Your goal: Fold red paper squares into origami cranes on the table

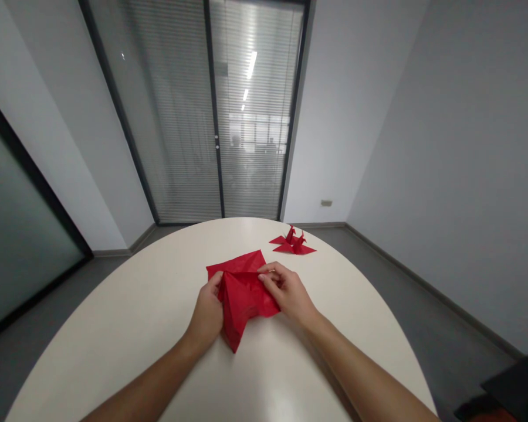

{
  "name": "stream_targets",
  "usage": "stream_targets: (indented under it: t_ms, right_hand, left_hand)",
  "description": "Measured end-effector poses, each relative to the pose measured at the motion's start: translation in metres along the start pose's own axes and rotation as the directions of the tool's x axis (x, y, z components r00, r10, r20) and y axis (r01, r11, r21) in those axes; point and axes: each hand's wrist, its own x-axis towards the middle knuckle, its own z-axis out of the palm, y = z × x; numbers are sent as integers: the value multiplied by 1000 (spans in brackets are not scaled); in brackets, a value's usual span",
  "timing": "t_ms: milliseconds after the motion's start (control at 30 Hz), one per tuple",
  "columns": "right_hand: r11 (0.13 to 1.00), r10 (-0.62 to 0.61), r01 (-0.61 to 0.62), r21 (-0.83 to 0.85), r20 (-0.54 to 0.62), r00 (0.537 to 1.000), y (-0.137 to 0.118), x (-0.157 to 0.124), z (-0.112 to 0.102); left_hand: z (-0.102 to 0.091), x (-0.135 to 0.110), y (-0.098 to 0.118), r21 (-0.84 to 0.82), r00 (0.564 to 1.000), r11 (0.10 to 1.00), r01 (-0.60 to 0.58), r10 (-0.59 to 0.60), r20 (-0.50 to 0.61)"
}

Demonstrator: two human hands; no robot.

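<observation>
A sheet of red paper [242,296] with several creases is held just over the middle of the table, partly folded, one pointed corner hanging toward me. My left hand [209,308] grips its left side, thumb at the upper fold. On the other side my right hand [286,290] pinches the right end of the same fold between thumb and fingers. The paper hides some of my left fingertips. Beyond my right hand, two folded red paper cranes [294,243] stand close together near the table's far edge.
The round white table [149,305] fills the lower view, its curved edge running around both arms. A glass door [255,117] with blinds is behind it. Grey walls rise on both sides, and a dark object [510,390] sits at the lower right.
</observation>
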Motion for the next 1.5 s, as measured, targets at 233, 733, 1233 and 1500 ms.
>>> stream_targets:
  t_ms: [233, 733, 1233, 1500]
  right_hand:
    - [981, 117, -141, 136, 170, 979, -5, 2, -13]
    - [969, -142, 170, -178, 161, 977, -15, 0, -20]
    - [748, -396, 517, -416, 345, 851, -13, -5, -1]
    - [578, -493, 664, -475, 446, 747, -20, -2, -12]
  left_hand:
    - [-8, 3, 2, -20, 992, 999, 51, -48, 120]
    - [-6, 6, 3, -69, 998, 995, 69, -69, 8]
    - [-15, 10, -3, 135, 998, 990, -34, 40, -43]
    - [-20, 16, -4, 113, 996, 994, -8, 17, -83]
